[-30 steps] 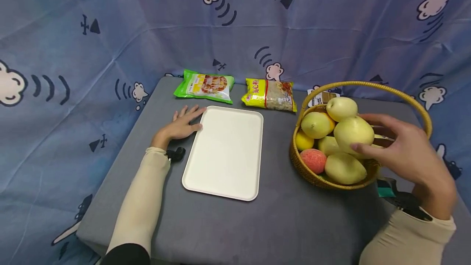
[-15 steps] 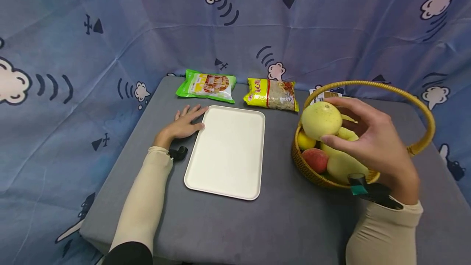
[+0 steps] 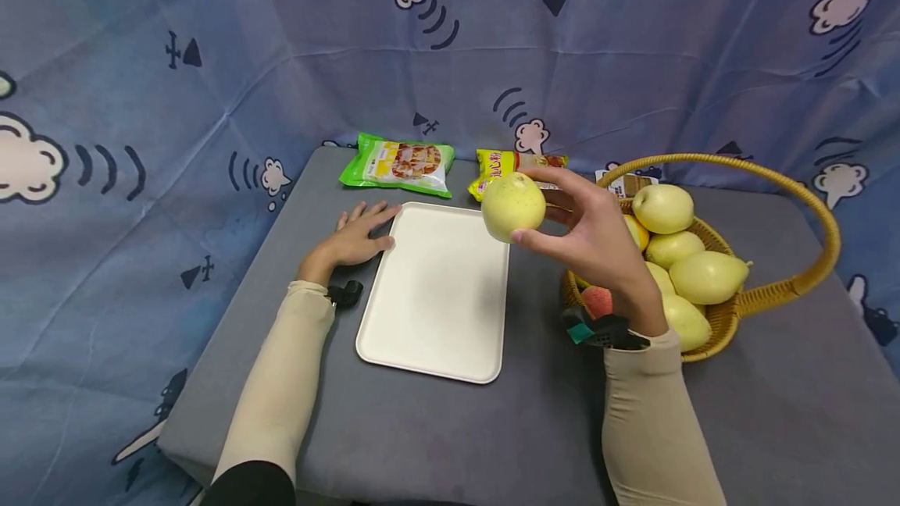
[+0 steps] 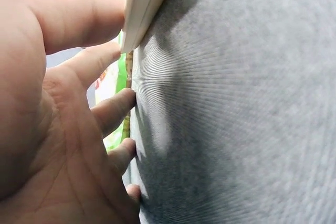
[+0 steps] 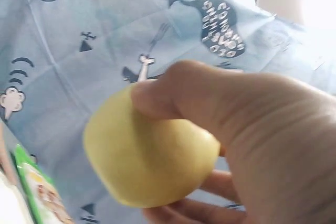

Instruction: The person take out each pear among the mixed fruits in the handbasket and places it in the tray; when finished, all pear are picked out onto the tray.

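Observation:
A round yellow-green pear [image 3: 513, 207] is in my right hand [image 3: 591, 229], raised over the tray's right rim. The right wrist view shows the thumb across the same pear [image 5: 152, 150], with fingers curled beneath it. A white rectangular tray [image 3: 432, 295] lies on the grey table. My left hand [image 3: 354, 239] rests at the tray's upper left edge with fingers spread. In the left wrist view its thumb and index fingertip touch the tray's side [image 4: 144, 9], and the other fingertips meet the cloth.
A wicker basket [image 3: 731, 326] with a tall handle stands at the right, filled with pears [image 3: 710, 277] and a red peach [image 3: 598, 301]. Behind the tray lie a green food packet [image 3: 401, 165] and a yellow packet [image 3: 492, 166], partly hidden. A patterned curtain [image 3: 316, 76] hangs behind.
My right hand has lifted the pear out of the basket and carried it left to the tray's right edge. My left hand has stayed at the tray.

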Demonstrator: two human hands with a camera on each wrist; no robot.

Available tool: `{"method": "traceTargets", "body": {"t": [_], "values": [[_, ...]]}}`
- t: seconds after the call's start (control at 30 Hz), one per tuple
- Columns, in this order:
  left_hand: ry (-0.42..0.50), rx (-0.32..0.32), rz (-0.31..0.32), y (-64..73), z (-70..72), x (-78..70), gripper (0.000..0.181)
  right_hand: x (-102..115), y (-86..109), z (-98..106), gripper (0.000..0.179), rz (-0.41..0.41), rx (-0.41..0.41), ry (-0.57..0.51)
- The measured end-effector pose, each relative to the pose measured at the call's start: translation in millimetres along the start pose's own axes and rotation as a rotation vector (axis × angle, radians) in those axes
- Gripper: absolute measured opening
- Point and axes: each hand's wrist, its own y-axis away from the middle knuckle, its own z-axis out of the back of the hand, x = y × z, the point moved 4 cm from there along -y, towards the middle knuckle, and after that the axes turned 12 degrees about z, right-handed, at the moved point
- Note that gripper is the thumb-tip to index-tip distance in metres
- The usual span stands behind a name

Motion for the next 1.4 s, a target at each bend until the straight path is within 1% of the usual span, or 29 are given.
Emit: {"method": "traceTargets", "body": {"t": [0.13, 0.23, 0.33, 0.57, 0.67, 0.8, 1.07, 1.13, 1.2, 1.4], "values": [[-0.027, -0.014, 0.016, 1.9, 1.7, -3.0, 0.071, -17.5, -15.8, -22.4, 0.076, 0.045, -0.024, -0.086], [-0.061, -0.018, 0.035, 2.6, 2.4, -3.8, 0.072, -31.1, -26.3, -40.2, 0.076, 0.052, -0.033, -0.165], [-0.091, -0.024, 0.055, 2.9, 3.1, -3.7, 0.072, -45.9, -34.4, -57.8, 0.074, 0.029, -0.024, -0.208], [-0.082, -0.026, 0.095, 4.5, 3.3, -5.0, 0.073, -77.2, -51.6, -94.3, 0.076, -0.031, 0.007, -0.242], [-0.078, -0.027, 0.101, 5.0, 3.9, -6.0, 0.073, -90.1, -57.5, -107.7, 0.077, -0.069, 0.025, -0.248], [-0.082, -0.023, 0.093, 4.9, 5.1, -7.1, 0.073, -109.4, -62.2, -124.1, 0.077, -0.126, 0.049, -0.234], [-0.083, -0.018, 0.084, 4.9, 7.1, -8.1, 0.072, -141.0, -62.1, -148.4, 0.074, -0.234, 0.072, -0.142], [-0.077, -0.014, 0.087, 5.2, 7.4, -8.6, 0.072, -146.5, -61.5, -153.4, 0.075, -0.243, 0.081, -0.125], [-0.073, -0.016, 0.086, 5.3, 7.4, -8.2, 0.072, -151.2, -61.1, -158.1, 0.075, -0.234, 0.090, -0.116], [-0.053, -0.018, 0.077, 5.2, 7.0, -7.0, 0.071, -157.9, -61.6, -169.6, 0.075, -0.184, 0.084, -0.092]]}}
